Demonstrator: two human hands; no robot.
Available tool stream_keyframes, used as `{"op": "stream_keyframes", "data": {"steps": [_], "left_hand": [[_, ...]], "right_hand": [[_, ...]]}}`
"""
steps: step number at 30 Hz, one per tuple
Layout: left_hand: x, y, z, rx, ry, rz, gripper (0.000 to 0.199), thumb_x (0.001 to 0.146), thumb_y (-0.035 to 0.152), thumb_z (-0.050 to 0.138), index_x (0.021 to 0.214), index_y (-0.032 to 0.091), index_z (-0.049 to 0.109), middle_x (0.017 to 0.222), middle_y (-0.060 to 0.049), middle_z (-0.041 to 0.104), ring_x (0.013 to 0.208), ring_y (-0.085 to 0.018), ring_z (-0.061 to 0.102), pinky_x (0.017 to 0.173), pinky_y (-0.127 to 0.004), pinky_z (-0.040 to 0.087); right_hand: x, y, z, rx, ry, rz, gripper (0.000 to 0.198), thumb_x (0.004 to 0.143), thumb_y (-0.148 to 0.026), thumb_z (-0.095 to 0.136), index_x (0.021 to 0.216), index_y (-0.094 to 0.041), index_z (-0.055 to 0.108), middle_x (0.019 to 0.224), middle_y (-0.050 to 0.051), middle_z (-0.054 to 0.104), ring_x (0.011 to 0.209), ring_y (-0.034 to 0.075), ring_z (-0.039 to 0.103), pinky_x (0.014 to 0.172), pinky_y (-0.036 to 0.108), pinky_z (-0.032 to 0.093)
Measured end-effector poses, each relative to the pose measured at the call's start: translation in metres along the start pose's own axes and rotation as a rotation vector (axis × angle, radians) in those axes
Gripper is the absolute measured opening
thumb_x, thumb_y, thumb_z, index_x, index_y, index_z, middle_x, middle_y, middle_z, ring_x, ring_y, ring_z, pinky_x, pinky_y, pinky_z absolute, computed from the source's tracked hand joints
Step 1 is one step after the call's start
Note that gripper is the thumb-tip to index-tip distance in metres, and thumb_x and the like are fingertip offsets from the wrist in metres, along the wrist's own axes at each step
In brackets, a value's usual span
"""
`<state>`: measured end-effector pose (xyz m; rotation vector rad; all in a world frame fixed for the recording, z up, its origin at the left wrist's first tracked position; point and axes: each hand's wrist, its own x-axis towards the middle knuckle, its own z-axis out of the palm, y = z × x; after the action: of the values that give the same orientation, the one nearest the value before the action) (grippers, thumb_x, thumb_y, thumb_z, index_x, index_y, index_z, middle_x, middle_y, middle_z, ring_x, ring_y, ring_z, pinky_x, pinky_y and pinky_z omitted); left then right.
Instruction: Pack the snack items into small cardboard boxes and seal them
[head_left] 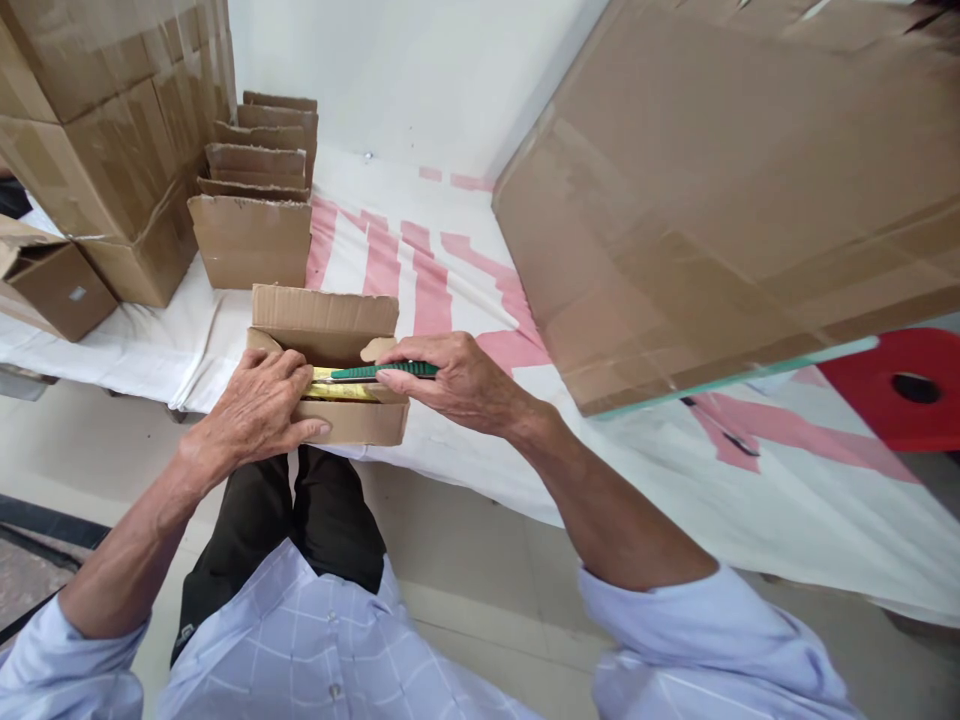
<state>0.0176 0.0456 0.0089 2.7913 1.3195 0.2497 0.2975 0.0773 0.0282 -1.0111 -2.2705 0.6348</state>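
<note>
A small open cardboard box (pixel 352 425) stands at the table's front edge, with its back flap raised. Yellow material (pixel 341 390) shows inside it, partly hidden by the hands. My left hand (pixel 262 400) grips the box's left end, its thumb along the front wall and its curled fingers over the opening. Between the thumb and fingers of my right hand (pixel 450 375) is a slim green utility knife (pixel 382 371) with a ribbed body. It lies level over the box opening, its left end close to my left fingertips.
Taped cartons (pixel 120 150) are stacked at the left, with a smaller box (pixel 60 285) before them. Several upright open boxes (pixel 251 240) stand in a row behind. A large carton (pixel 712 200) fills the right, near a red stool (pixel 892 390). A pink-striped white cloth (pixel 450 460) covers the table.
</note>
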Motion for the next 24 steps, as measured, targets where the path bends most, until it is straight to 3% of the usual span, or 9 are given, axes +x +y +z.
{"op": "stream_keyframes", "data": {"steps": [7, 24], "left_hand": [[-0.005, -0.007, 0.011, -0.034, 0.102, 0.023, 0.048, 0.096, 0.054, 0.074, 0.122, 0.014, 0.069, 0.118, -0.014, 0.071, 0.112, -0.034, 0.067, 0.106, -0.050, 0.045], [-0.006, -0.007, 0.016, -0.095, 0.143, -0.003, 0.048, 0.091, 0.050, 0.080, 0.121, 0.014, 0.072, 0.119, -0.016, 0.075, 0.112, -0.035, 0.070, 0.107, -0.053, 0.047]], "right_hand": [[-0.004, -0.002, -0.004, -0.027, 0.022, -0.013, 0.021, 0.098, -0.029, 0.066, 0.107, -0.022, 0.084, 0.098, 0.003, 0.084, 0.081, 0.020, 0.074, 0.074, 0.031, 0.057], [-0.007, 0.000, -0.007, -0.079, 0.039, 0.004, 0.023, 0.100, -0.030, 0.065, 0.111, -0.025, 0.085, 0.102, 0.003, 0.086, 0.088, 0.023, 0.079, 0.081, 0.036, 0.062]]}}
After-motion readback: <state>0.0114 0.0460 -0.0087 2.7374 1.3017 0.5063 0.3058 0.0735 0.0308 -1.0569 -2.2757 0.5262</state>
